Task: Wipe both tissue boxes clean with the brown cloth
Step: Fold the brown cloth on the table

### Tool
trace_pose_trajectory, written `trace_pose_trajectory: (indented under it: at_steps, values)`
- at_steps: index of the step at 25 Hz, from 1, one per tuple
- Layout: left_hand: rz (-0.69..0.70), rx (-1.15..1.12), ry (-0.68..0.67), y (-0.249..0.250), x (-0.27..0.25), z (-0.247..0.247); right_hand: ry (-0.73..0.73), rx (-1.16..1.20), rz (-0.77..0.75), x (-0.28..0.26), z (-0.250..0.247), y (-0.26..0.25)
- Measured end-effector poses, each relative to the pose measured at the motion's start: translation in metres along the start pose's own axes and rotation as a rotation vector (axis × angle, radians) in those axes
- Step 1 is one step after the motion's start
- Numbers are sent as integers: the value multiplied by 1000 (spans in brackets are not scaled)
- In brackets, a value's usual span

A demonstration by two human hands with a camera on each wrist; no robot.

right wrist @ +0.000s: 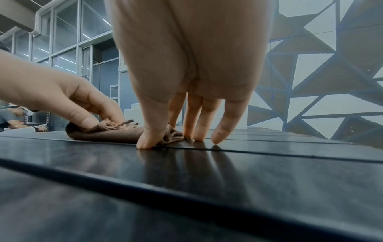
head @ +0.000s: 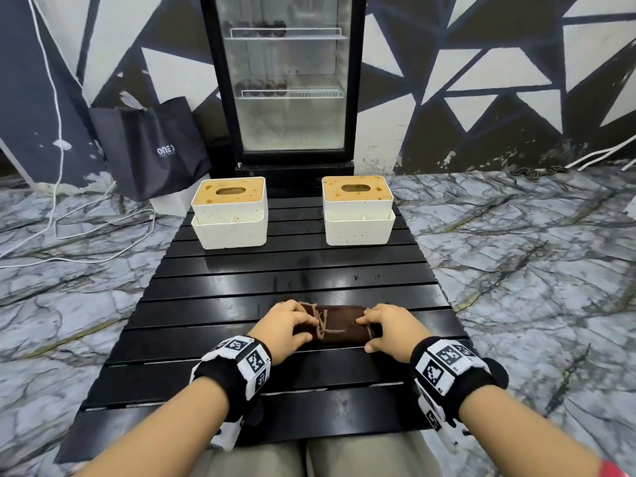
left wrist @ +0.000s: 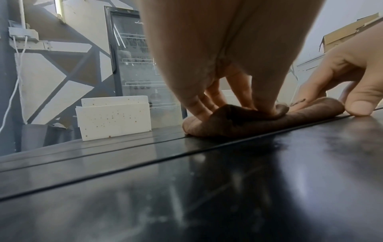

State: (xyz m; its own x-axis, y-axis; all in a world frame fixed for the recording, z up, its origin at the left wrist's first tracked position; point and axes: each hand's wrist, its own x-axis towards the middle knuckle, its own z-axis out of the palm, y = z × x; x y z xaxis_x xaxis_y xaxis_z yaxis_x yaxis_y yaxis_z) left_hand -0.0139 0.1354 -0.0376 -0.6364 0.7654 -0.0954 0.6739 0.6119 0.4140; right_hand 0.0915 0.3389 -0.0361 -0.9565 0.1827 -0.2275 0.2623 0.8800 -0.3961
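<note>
right hand pinches brown cloth end | left hand grips other end | slatted table

The head camera looks forward and down over the slatted black table toward the fridge at 12 o'clock. Each wrist camera sits low, just above the tabletop, facing along its own fingers. All three share the brown cloth.
</note>
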Motion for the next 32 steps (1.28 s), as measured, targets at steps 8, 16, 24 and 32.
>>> trace_pose_trajectory:
  at_steps: [8,16,24,32]
  values:
    - [-34,-147,208,-20,-19,-18,120,39,-39,1,-1,-4]
    - [-257,41,-68,-52,-35,-21,240,257,-264,14,-5,-81]
    - [-269,71,-69,-54,-38,-16,58,121,-285,38,21,-121]
    - [-282,64,-87,-54,-38,-18,-218,-96,-378,46,16,-107]
